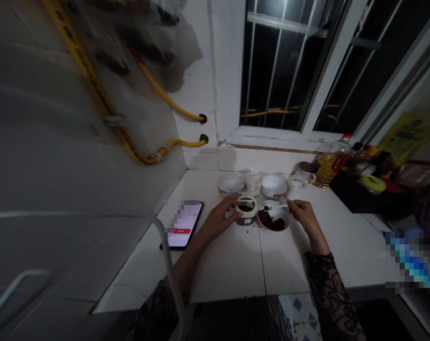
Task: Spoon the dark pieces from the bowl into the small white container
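Note:
My left hand (pixel 225 214) is closed round the left side of a small clear jar (pixel 246 220) with a pale rim and dark contents. Just right of the jar stands a pink-rimmed bowl (pixel 279 227) holding dark reddish-brown bits. My right hand (pixel 300 211) pinches the handle of a white spoon (pixel 278 206), whose tip is over the bowl's left part. Behind these are a white bowl (pixel 273 185), another bowl (pixel 230 183) and a clear jar of white stuff (pixel 253 183).
A lit phone (pixel 186 224) lies on the white tiled counter (pixel 232 274) at the left. At the right stand a glass jar (pixel 296 187), a lidded cup (pixel 306 171), an oil bottle (pixel 326 168) and a black box (pixel 350 192) of condiments. A window is behind.

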Demonstrator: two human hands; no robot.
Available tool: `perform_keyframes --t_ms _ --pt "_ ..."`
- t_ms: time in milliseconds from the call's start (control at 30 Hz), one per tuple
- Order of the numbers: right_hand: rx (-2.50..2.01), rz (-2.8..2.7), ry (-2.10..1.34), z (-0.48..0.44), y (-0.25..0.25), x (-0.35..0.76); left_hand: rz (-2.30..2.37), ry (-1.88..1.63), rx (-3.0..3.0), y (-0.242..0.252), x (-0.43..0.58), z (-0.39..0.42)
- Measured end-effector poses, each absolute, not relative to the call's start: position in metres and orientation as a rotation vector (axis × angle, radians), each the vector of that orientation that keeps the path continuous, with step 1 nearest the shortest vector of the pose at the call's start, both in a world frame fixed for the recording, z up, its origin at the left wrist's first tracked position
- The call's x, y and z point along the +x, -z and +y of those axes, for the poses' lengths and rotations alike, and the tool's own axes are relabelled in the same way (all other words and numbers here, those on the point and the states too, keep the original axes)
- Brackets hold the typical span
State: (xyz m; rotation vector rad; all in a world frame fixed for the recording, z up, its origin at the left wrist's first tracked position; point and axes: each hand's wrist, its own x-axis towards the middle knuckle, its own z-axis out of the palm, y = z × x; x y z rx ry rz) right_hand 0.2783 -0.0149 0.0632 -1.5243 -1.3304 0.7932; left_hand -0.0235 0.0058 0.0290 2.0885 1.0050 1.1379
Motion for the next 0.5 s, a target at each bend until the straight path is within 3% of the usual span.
perform_keyframes --t_ms 500 --pt "-1.520 -1.315 -0.824 -0.0141 -0.0630 0.2769 1.021 -1.117 2.075 -0.0298 -0.0236 0.0060"
